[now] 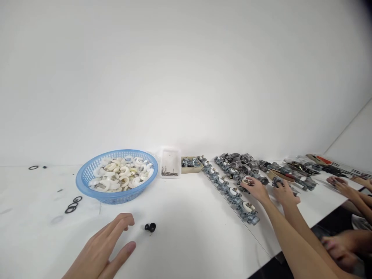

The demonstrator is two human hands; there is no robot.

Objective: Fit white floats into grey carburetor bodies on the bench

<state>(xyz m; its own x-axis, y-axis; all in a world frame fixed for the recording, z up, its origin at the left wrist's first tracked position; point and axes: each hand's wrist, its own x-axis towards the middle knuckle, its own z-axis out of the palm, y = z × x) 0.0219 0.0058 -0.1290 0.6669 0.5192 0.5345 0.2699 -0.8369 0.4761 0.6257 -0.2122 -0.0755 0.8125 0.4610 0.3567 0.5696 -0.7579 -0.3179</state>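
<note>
My left hand [107,248] is at the lower left over the white table. Its thumb and fingers are apart and nothing is between them. Just right of the fingertips lies a small black part [150,228] with a thin pin beside it. Beyond the hand stands a blue basket [116,199] filled with white curved plastic floats [124,180]. My right hand does not show in the frame.
A white tray [171,159] holds thin metal pins. Black rings [70,208] lie at left. Metal carburetor bodies [235,201] form rows at right, where a co-worker's two hands [255,190] touch them. More people's hands [344,188] are at far right.
</note>
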